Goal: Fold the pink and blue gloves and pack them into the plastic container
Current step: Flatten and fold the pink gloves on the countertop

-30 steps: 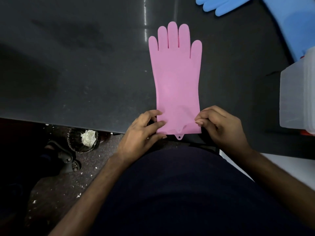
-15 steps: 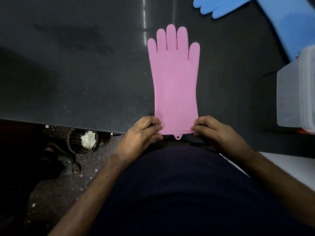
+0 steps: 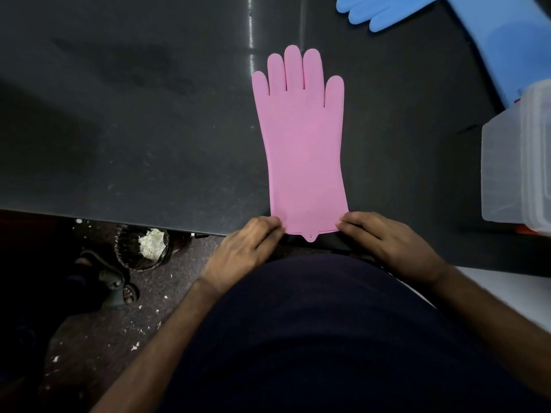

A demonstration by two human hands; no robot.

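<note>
A: Pink glove [image 3: 302, 150]?
B: Flat on the dark table [image 3: 134, 114], fingers pointing away from the person, cuff at the near edge. Small hanging tab sticks out past the cuff (over the table edge, looks like).
A: Hands?
B: Left hand [image 3: 241, 248] pinches the cuff's left corner, fingers curled, tips on the glove. Right hand [image 3: 387, 242] pinches the right corner, same way. Each grip is closed on the cuff, nothing else in either.
A: Blue glove?
B: Blue glove [image 3: 384, 8] at the far right, fingertips pointing left, partly cut off by the top edge. More blue [image 3: 507, 40] runs down the right side toward the container; can't tell if it's the same glove or a second one.
A: Container?
B: Plastic container [image 3: 512, 174], translucent, right edge of the table, well apart from the pink glove. Can't see what's inside.
A: Anything else?
B: Floor [image 3: 98, 338] below left: a bin with something white in it [image 3: 143, 248], a sandalled foot [image 3: 116, 281] just beside it, white scraps scattered.
</note>
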